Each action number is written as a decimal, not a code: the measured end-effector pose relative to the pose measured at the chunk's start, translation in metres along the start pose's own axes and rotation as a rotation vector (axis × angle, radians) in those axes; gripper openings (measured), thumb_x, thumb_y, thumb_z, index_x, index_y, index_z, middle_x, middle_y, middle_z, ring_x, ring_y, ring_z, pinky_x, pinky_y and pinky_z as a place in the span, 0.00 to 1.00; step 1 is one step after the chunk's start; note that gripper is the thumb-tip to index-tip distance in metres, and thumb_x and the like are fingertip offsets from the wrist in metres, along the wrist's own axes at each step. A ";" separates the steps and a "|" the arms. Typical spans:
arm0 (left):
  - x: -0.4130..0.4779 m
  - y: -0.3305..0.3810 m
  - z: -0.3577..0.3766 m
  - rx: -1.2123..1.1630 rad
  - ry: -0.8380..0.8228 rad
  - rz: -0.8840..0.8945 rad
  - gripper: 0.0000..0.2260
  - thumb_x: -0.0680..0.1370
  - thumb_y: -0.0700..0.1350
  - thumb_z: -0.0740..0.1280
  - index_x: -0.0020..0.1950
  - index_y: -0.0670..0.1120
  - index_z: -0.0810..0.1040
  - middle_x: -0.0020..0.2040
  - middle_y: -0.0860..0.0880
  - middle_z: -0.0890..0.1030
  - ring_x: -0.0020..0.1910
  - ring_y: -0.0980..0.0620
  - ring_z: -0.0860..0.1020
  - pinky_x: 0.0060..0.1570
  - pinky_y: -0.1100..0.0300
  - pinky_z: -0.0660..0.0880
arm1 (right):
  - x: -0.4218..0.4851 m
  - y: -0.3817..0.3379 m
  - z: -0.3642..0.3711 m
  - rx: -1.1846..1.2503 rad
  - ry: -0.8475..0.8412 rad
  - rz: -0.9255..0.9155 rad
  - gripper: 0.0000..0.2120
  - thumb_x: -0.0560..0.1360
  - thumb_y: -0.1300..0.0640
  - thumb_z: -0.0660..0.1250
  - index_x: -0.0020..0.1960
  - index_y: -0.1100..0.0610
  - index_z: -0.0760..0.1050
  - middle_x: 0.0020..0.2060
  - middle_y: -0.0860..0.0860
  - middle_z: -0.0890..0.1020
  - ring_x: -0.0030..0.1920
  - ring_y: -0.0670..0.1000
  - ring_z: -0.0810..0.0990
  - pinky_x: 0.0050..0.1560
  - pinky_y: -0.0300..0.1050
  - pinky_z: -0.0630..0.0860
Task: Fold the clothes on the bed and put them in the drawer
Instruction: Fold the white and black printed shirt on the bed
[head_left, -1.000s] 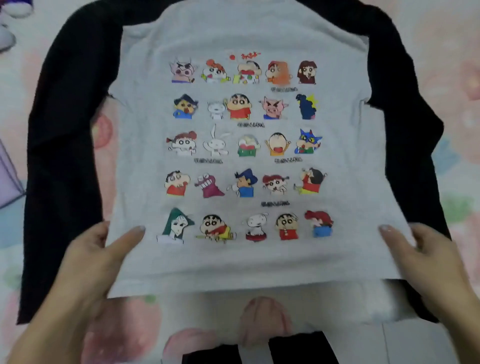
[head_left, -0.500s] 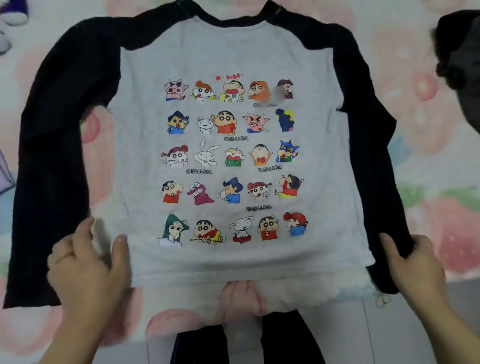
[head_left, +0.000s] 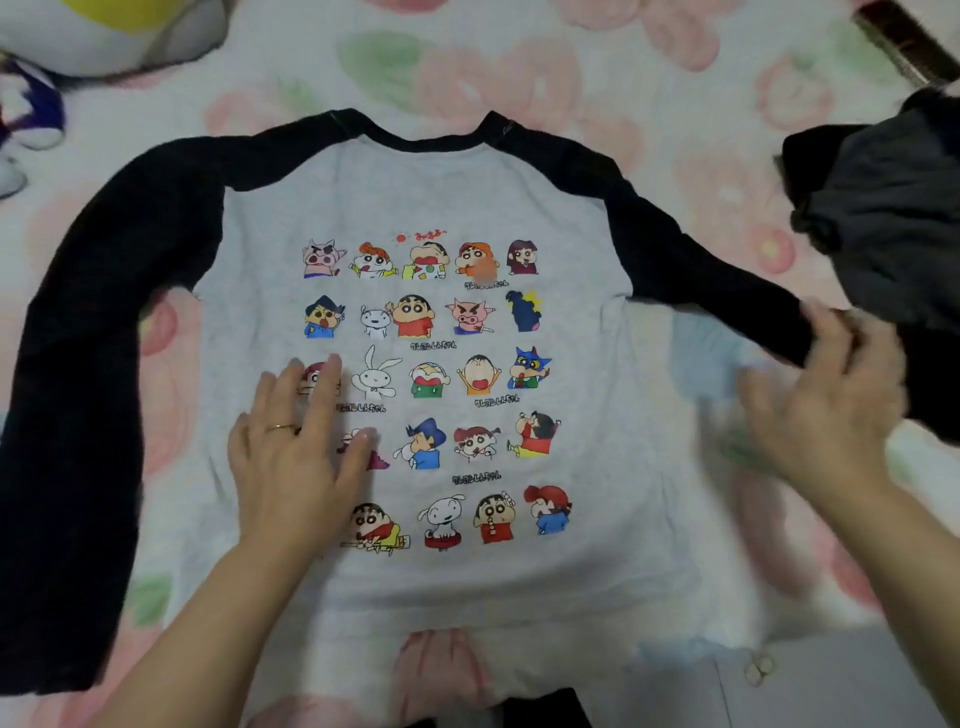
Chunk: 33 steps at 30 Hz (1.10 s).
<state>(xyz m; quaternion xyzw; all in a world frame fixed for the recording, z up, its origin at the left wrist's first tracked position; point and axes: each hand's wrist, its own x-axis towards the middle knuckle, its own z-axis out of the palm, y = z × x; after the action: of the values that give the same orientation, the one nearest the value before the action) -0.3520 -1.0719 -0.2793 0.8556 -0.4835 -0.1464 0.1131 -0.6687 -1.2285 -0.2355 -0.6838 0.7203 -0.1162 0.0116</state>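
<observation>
You smooth the shirt (head_left: 415, 197) with your left hand (head_left: 296, 457) flat, your right hand (head_left: 826, 405) too blurred to tell its grip; next fold the sleeve (head_left: 701, 260) inward.

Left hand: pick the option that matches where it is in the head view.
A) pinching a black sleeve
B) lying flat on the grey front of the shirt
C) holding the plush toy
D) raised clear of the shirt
B: the left hand lies palm down with straight fingers on the grey front of the shirt, covering part of the cartoon prints.
</observation>
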 end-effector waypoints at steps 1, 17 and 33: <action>0.003 -0.003 0.000 0.003 0.001 -0.025 0.31 0.71 0.55 0.59 0.73 0.47 0.64 0.71 0.39 0.65 0.72 0.38 0.60 0.66 0.39 0.59 | -0.016 -0.027 0.015 0.089 -0.118 -0.124 0.30 0.72 0.49 0.60 0.72 0.58 0.62 0.69 0.66 0.62 0.70 0.67 0.60 0.68 0.62 0.60; -0.043 -0.159 -0.053 -0.117 0.149 -0.956 0.24 0.75 0.57 0.64 0.62 0.41 0.71 0.61 0.34 0.72 0.59 0.33 0.70 0.58 0.42 0.67 | -0.068 -0.165 0.138 0.044 -0.179 -0.508 0.27 0.76 0.45 0.50 0.74 0.50 0.60 0.73 0.57 0.62 0.73 0.62 0.58 0.72 0.59 0.50; -0.092 -0.199 -0.084 -0.957 0.583 -0.994 0.12 0.79 0.44 0.62 0.37 0.56 0.68 0.33 0.44 0.71 0.31 0.49 0.69 0.31 0.55 0.67 | -0.064 -0.167 0.141 -0.010 -0.257 -0.430 0.29 0.74 0.42 0.46 0.74 0.47 0.53 0.74 0.57 0.57 0.73 0.61 0.54 0.72 0.62 0.50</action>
<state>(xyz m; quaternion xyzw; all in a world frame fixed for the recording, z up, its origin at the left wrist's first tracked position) -0.2087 -0.8870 -0.2546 0.8346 0.1264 -0.1418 0.5171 -0.4763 -1.1934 -0.3508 -0.8305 0.5514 -0.0245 0.0749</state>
